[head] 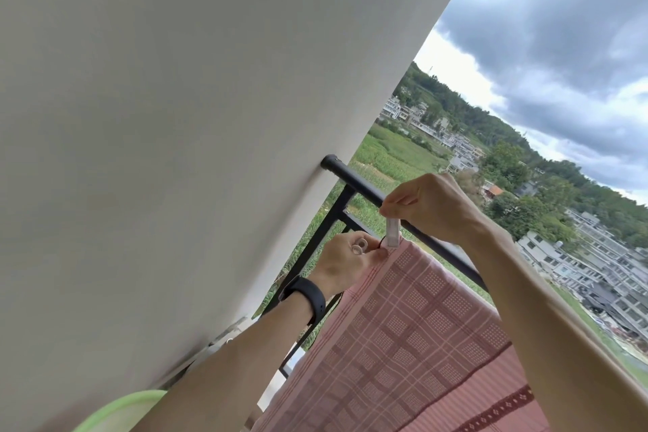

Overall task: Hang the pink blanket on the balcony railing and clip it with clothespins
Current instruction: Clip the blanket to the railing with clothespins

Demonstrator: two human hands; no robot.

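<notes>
A pink checked blanket (417,333) hangs over the black balcony railing (357,182), which meets the white wall at its left end. My right hand (431,207) pinches the top of a white clothespin (392,233) that sits upright on the blanket's upper left corner at the rail. My left hand (347,259), with a black band on the wrist, holds that corner's edge and has spare white clothespins (360,246) tucked in its fingers.
A large white wall (175,116) fills the left of the view, close to my left arm. A green rim (115,410) shows at the bottom left. Beyond the railing lie fields, buildings and wooded hills far below.
</notes>
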